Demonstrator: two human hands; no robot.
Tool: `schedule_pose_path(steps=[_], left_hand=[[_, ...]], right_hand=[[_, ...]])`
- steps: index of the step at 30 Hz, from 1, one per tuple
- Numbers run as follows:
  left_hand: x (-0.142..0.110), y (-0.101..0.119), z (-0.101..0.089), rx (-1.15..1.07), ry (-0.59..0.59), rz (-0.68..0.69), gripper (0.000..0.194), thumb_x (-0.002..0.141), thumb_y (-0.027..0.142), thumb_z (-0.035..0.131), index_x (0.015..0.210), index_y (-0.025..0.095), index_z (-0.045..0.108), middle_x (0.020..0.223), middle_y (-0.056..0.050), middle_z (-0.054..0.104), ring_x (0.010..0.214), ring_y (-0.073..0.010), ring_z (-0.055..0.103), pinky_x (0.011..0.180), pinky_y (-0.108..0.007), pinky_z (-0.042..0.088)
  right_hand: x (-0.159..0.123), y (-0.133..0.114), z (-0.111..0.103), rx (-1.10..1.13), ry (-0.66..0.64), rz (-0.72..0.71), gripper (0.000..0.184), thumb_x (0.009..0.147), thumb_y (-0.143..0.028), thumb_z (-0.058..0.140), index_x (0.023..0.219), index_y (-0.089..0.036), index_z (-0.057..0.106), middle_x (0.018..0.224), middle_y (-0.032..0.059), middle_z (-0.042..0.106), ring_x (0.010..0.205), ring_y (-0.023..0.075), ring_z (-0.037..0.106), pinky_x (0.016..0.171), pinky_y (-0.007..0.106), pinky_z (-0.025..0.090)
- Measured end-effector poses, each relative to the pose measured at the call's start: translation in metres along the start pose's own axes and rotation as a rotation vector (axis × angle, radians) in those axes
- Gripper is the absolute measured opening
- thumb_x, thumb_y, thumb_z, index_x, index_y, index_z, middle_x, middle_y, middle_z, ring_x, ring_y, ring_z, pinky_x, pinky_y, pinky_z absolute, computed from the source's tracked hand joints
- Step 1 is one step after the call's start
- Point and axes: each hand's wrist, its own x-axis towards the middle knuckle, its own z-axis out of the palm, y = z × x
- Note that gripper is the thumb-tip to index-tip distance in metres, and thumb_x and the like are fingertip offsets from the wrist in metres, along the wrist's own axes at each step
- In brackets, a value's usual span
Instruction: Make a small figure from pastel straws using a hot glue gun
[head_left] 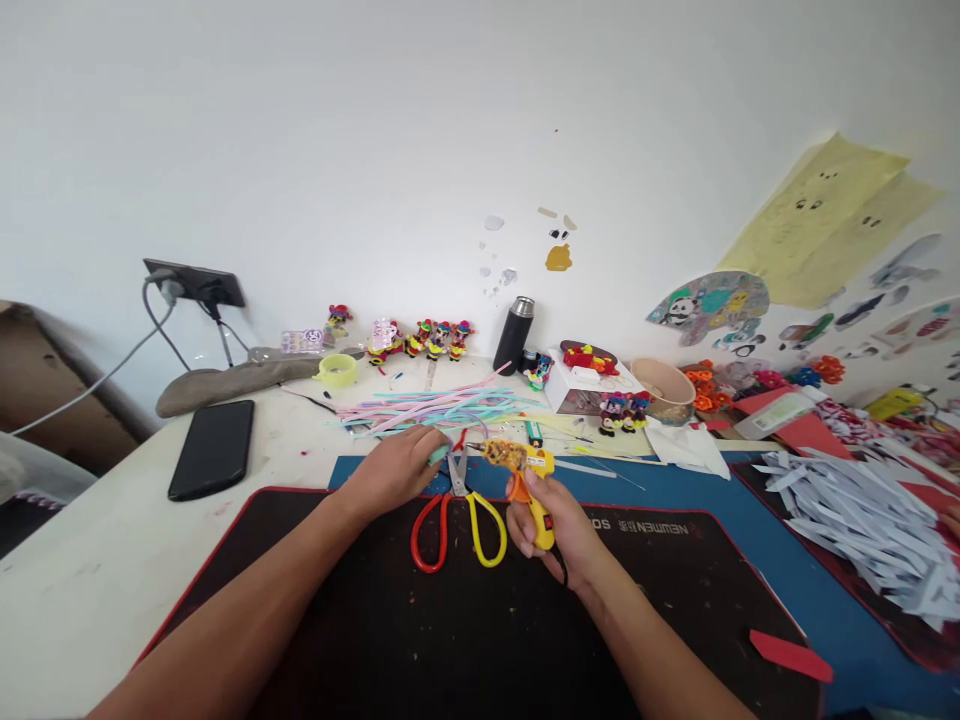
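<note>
My right hand is wrapped around the grip of a yellow hot glue gun with an orange trigger. Its nozzle, crusted with brown residue near the tip, points left toward my left hand. Fingers pinched, the left holds a teal and purple piece of pipe cleaner, mostly covered by the fingertips. Between the hands lie scissors with one red and one yellow handle, blades spread and pointing away. Just behind is a loose pile of pastel pipe cleaners in pink, purple and teal.
A black phone lies at left. Along the wall stand small figures, yellow tape, a black thermos, a white box and a bowl. Grey-white strips heap at right. A dark mat lies beneath my arms.
</note>
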Motion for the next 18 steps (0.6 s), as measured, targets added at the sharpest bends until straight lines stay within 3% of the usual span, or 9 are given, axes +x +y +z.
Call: schedule_pose_path(steps=[4,9,14,18], left_hand=[[0.0003,0.0001,-0.0008,0.011,-0.003,0.002,0.016,0.095,0.015,0.057,0.111,0.018,0.061,0.103,-0.009,0.072,0.096,-0.0262,0.069,0.079,-0.035,0.053],[0.0002,0.0005,-0.0016,0.0,0.005,0.011,0.016,0.097,0.016,0.056,0.111,0.02,0.061,0.103,-0.009,0.072,0.096,-0.0257,0.069,0.079,-0.034,0.053],[0.0004,0.0007,-0.0021,0.001,0.018,0.016,0.015,0.097,0.016,0.056,0.11,0.019,0.061,0.101,-0.009,0.071,0.095,-0.0255,0.069,0.078,-0.034,0.053],[0.0003,0.0011,-0.0033,0.011,0.01,0.021,0.017,0.096,0.015,0.056,0.112,0.019,0.061,0.103,-0.01,0.071,0.096,-0.0257,0.069,0.079,-0.034,0.053]], right_hand=[[0.0023,0.0035,-0.0035,0.089,-0.003,0.012,0.048,0.088,-0.061,0.071,0.096,-0.014,0.07,0.047,-0.005,0.053,0.034,0.0086,0.044,0.034,0.019,0.023],[0.002,0.0023,-0.0042,0.143,-0.017,0.043,0.047,0.088,-0.059,0.073,0.098,-0.013,0.07,0.044,-0.0078,0.046,0.032,0.0067,0.039,0.035,0.019,0.02],[0.0023,0.0067,0.0011,-0.015,0.035,0.044,0.043,0.089,-0.056,0.073,0.082,-0.014,0.069,0.04,-0.0072,0.045,0.031,0.0075,0.039,0.039,0.021,0.025],[0.0065,0.0099,0.0011,-0.156,0.071,0.031,0.054,0.09,-0.059,0.068,0.059,-0.018,0.056,0.035,-0.0053,0.042,0.029,0.007,0.036,0.039,0.023,0.023]])
